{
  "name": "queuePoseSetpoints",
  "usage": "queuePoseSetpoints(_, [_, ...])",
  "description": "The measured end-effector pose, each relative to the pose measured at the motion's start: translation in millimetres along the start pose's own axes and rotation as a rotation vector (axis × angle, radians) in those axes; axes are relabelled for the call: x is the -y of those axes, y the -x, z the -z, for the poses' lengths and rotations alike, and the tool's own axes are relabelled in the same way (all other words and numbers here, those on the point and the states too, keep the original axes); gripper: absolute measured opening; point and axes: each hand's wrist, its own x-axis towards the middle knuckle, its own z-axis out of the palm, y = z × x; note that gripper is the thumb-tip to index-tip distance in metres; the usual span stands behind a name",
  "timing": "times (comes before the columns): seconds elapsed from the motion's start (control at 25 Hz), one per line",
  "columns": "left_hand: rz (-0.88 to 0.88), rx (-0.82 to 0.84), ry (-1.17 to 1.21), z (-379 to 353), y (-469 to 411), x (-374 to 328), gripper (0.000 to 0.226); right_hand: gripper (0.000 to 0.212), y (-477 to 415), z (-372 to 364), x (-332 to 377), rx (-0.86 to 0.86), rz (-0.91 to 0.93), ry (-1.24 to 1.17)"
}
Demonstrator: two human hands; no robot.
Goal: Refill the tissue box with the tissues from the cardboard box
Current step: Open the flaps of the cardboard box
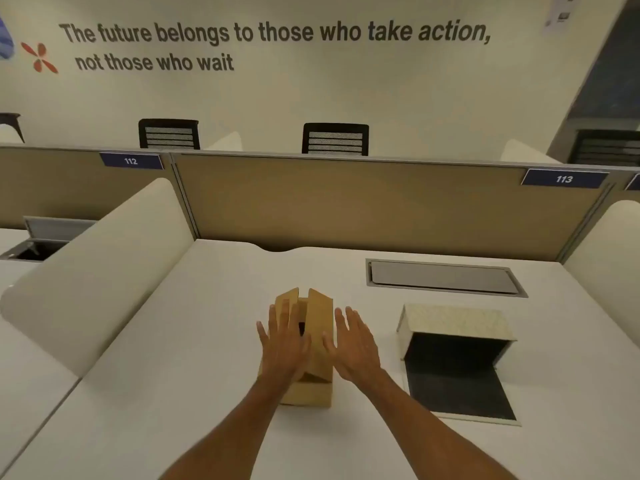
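A small brown cardboard box point(320, 323) stands in the middle of the white desk, its top flaps partly raised. My left hand point(284, 344) lies flat, fingers spread, on the left flaps. My right hand point(356, 344) is beside the right flap with its fingers apart; its thumb touches the flap. Neither hand grips anything. To the right sits the cream speckled tissue box point(450, 322), turned on its side with its lid point(460, 393) folded out flat on the desk, showing a dark inside. No tissues can be seen.
A grey cable hatch point(443, 277) is set into the white desk point(173, 375) behind the tissue box. A tan partition point(346, 202) closes the far edge. Cream side dividers point(104, 271) rise at left and right. Two black chairs stand beyond the partition.
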Motion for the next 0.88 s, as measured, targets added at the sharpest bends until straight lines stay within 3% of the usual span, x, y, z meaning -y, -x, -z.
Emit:
queuePoseSetpoints(0.08, [0.114, 0.117, 0.171, 3, -9, 16, 0.066, 0.083, -9, -8, 18, 0.033, -0.083, -0.186])
queuePoseSetpoints(0.16, [0.131, 0.165, 0.296, 3, -18, 27, 0.066, 0.084, -12, -14, 28, 0.045, -0.134, -0.319])
queuePoseSetpoints(0.36, [0.169, 0.251, 0.401, 2, -20, 39, 0.071, 0.062, -16, -22, 46, 0.063, -0.109, -0.203])
queuePoseSetpoints(0.48, [0.139, 0.210, 0.559, 14, -24, 55, 0.060, 0.046, -21, -19, 42, -0.011, -0.081, -0.240])
queuePoseSetpoints(0.64, [0.335, 0.160, 0.725, 44, -27, 89, 0.035, 0.036, -30, -17, 15, -0.080, -0.115, -0.499])
queuePoseSetpoints(0.88, [0.430, 0.223, 0.725, 43, -19, 134, 0.028, 0.037, -26, -11, -36, -0.116, -0.165, -0.525])
